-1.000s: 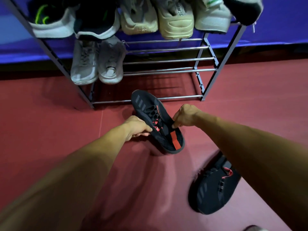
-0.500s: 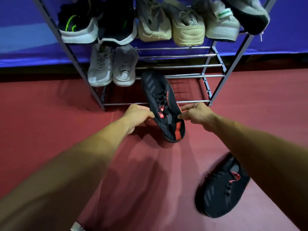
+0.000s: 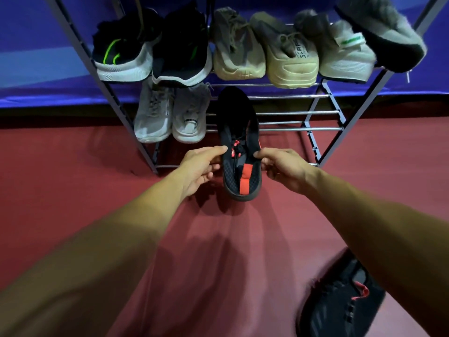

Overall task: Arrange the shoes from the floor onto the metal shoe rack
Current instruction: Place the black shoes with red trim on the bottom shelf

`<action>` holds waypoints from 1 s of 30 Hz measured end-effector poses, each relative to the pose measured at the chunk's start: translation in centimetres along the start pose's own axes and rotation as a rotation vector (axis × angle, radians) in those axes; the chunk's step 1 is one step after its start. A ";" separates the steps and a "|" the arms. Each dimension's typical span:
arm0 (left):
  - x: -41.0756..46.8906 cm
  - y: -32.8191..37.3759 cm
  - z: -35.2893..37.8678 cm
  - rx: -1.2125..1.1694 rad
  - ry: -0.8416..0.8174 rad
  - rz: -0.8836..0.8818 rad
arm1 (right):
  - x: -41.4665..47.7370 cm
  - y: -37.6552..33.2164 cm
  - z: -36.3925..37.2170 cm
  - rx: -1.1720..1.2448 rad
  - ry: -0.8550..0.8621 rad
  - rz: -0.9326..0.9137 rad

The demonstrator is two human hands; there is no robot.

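Observation:
A black shoe with red laces and a red heel tab [image 3: 239, 132] points toe-first into the lower shelf of the metal shoe rack [image 3: 291, 114], its heel sticking out toward me. My left hand [image 3: 200, 166] pinches its left side and my right hand [image 3: 281, 166] pinches its right side, both near the heel opening. Its matching black shoe [image 3: 340, 302] lies on the red floor at the lower right, partly behind my right forearm.
A pair of pale grey sneakers [image 3: 170, 115] sits at the left of the lower shelf. The upper shelf carries several shoes, black-and-green [image 3: 126, 52] to beige [image 3: 286, 57]. Bare bars are to the right of the held shoe. A blue wall stands behind.
Both hands carried the black shoe up from the floor and forward, turning it straight, so its toe now reaches over the lower shelf bars.

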State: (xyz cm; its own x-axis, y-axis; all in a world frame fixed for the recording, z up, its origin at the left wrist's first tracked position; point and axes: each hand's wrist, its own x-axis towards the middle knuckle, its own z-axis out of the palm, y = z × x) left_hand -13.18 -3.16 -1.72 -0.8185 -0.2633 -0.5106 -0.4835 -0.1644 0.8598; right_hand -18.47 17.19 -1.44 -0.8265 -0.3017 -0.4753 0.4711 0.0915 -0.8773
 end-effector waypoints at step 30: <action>3.7 1.3 1.4 -0.389 0.051 -0.071 | 4.1 -3.6 4.2 -0.264 0.129 -0.132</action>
State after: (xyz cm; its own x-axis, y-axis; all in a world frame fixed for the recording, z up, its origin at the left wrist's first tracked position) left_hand -17.26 -2.96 -2.49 -0.7659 -0.2835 -0.5771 -0.3768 -0.5294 0.7601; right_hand -22.24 11.60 0.10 -0.9153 -0.2066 -0.3456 0.2746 0.3077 -0.9110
